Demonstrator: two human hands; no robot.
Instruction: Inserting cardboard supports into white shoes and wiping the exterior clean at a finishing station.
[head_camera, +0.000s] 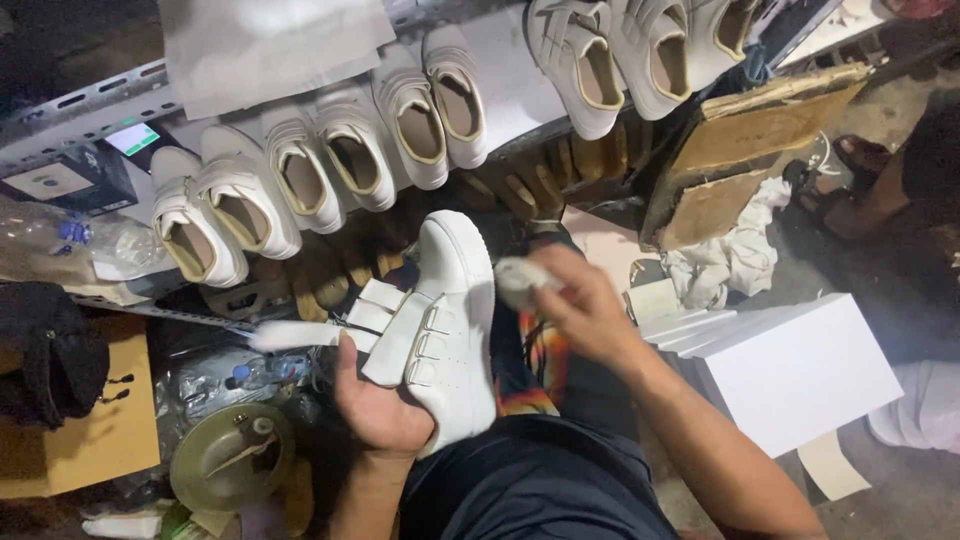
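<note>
left hand (385, 405) fingers clamped under white strap shoe (445, 320) over the lap | right hand (585, 305) fingers closed on white cloth wad (520, 280) beside its toe | white boxes (790, 365) stacked right | olive tin (232, 455) with stick, lower left | white shoes (300, 180) on shelf

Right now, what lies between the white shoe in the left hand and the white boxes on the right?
In the head view, the right hand with a white cloth lies between the white shoe and the white boxes.
</note>
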